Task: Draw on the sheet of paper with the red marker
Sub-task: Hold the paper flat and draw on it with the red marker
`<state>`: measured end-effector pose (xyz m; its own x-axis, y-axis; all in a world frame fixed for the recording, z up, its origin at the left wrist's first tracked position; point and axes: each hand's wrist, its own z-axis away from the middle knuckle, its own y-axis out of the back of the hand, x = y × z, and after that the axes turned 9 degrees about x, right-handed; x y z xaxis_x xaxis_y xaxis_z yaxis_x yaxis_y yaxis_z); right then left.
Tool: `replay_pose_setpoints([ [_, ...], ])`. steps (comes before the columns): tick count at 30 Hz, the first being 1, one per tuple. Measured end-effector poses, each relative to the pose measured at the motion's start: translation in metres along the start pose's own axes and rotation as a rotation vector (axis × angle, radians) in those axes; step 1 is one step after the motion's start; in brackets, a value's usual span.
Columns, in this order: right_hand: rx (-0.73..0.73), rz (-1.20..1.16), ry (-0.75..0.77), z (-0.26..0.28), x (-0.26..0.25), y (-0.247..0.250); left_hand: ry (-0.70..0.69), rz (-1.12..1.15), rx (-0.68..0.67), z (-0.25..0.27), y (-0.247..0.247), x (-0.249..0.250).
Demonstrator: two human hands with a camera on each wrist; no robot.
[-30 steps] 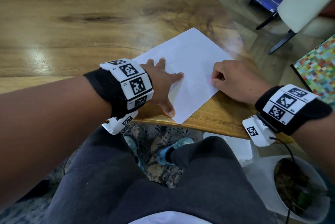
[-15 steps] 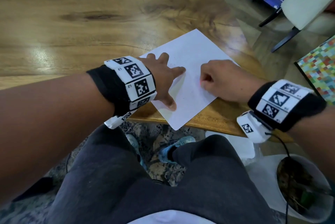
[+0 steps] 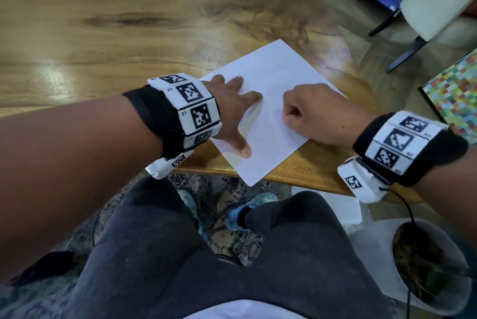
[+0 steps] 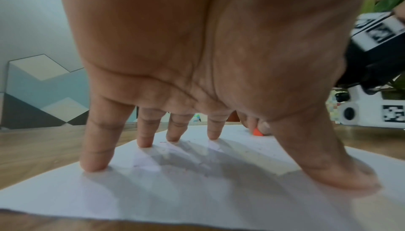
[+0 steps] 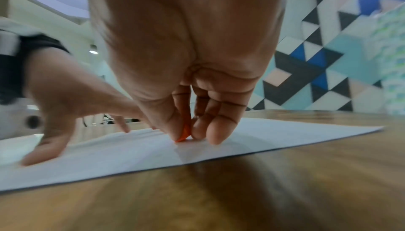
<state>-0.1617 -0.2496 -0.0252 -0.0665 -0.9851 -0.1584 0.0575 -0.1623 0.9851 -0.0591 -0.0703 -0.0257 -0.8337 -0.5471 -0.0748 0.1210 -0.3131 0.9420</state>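
Sheet of paper (image 3: 273,86): a white sheet lay flat on the wooden table (image 3: 103,29), turned so its corners pointed toward 12, 3, 6 and 9 o'clock in the head view; its 6 o'clock corner reached just past the table's near edge.
Left hand (image 3: 232,109): spread wide and flat over the 9 o'clock part of the sheet, fingers straight. The left wrist view showed the fingertips (image 4: 94,165) and the thumb pressed on the paper, the palm arched clear above it.
Right hand (image 3: 317,114): curled tightly, at 3 o'clock from the left hand and resting on the sheet near its middle, the two hands apart.
Red marker (image 5: 184,135): almost wholly hidden inside the right hand; only an orange-red tip showed, pinched between the thumb and the fingers (image 5: 215,130). That tip touched the paper. It also appeared past the left thumb (image 4: 256,132) in the left wrist view.
Marks on the paper: a faint reddish trace sat at the marker tip in the head view; too faint to tell its shape.
Wrist bands: each wrist carried a black band with black-and-white coded tags (image 3: 193,101).
Below the table: dark trousers (image 3: 206,267) and blue shoes (image 3: 247,213) on a patterned rug, and a white pot (image 3: 428,267) at 4 o'clock.
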Motion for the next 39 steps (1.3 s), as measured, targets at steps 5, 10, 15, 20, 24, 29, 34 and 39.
replay_pose_setpoints([
  [5,0.015,0.031,-0.020,-0.004,0.002,0.005,0.015,-0.007,0.007,0.001,-0.002,-0.002],
  [10,-0.108,-0.038,0.163,0.010,-0.029,-0.002,0.016,0.016,-0.015,0.002,-0.003,-0.002],
  [15,0.013,0.010,-0.005,-0.015,0.003,0.007,0.007,0.035,0.000,0.003,-0.005,-0.004],
  [20,-0.037,-0.004,0.013,-0.007,0.008,0.007,-0.019,0.028,-0.020,0.006,-0.005,-0.008],
  [24,-0.141,-0.034,0.113,0.011,-0.003,0.005,-0.056,-0.005,-0.057,0.010,-0.006,-0.010],
  [29,-0.062,0.011,0.134,-0.016,-0.006,0.005,-0.058,0.016,-0.090,0.009,-0.005,-0.009],
  [34,-0.041,0.000,0.106,-0.034,-0.004,0.006,-0.019,0.097,-0.006,0.007,-0.005,-0.011],
  [39,-0.172,0.023,0.228,0.001,-0.006,0.009,0.005,0.080,0.051,0.003,-0.010,-0.013],
])
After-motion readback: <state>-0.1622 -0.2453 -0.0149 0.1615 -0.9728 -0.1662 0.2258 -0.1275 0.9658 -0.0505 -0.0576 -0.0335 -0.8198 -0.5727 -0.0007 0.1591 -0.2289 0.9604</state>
